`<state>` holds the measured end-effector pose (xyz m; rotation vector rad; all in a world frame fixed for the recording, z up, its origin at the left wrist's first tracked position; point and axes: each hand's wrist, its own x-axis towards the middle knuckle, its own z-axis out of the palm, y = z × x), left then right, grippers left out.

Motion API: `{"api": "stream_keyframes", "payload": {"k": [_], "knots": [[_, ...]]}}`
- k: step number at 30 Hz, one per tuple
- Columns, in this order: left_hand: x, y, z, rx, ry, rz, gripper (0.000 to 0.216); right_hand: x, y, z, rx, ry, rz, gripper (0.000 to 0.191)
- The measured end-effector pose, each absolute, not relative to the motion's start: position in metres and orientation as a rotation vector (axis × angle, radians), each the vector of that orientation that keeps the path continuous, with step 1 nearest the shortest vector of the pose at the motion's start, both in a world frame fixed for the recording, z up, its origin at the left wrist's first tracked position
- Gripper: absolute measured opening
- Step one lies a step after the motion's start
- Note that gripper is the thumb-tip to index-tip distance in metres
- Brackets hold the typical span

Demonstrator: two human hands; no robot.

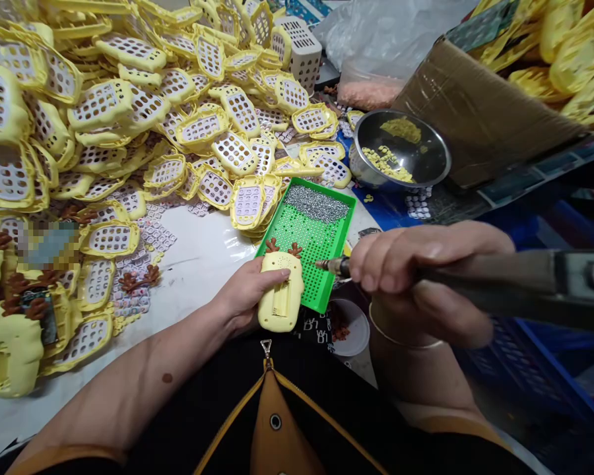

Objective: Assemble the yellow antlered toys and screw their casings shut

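My left hand (pixel 247 290) grips a yellow toy phone shell (pixel 282 290) with brown antlers, its back facing up, at the near edge of the white table. My right hand (pixel 416 264) is closed round an electric screwdriver (pixel 499 280) that lies level and points left. Its bit tip (pixel 321 264) nearly touches the shell's right upper edge. Just behind the shell lies a green screw tray (pixel 321 264) with a heap of small silver screws (pixel 317 203) at its far end.
A large pile of yellow keypad fronts (pixel 178 125) covers the table's left and back. Finished yellow shells (pixel 10 349) lie at the near left. A steel bowl (pixel 400 155) with yellow bits, a brown cardboard box (pixel 480 112) and a small white dish (pixel 351 330) stand to the right.
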<state>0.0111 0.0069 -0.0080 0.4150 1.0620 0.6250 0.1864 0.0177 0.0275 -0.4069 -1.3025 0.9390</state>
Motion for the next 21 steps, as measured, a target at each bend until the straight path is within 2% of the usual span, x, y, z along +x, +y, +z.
{"api": "stream_keyframes", "payload": {"k": [3,9,21], "knots": [[0.01,0.007,-0.009,0.385,1.044,0.626,0.02,0.195,0.038,0.006,-0.464,-1.286,0.825,0.017],[0.008,0.005,-0.01,0.391,1.037,0.612,0.027,0.205,0.06,-0.037,-0.61,-1.296,0.851,0.019],[0.009,0.006,-0.008,0.384,1.06,0.573,0.031,0.208,0.062,-0.044,-0.654,-1.346,0.852,0.018]]}}
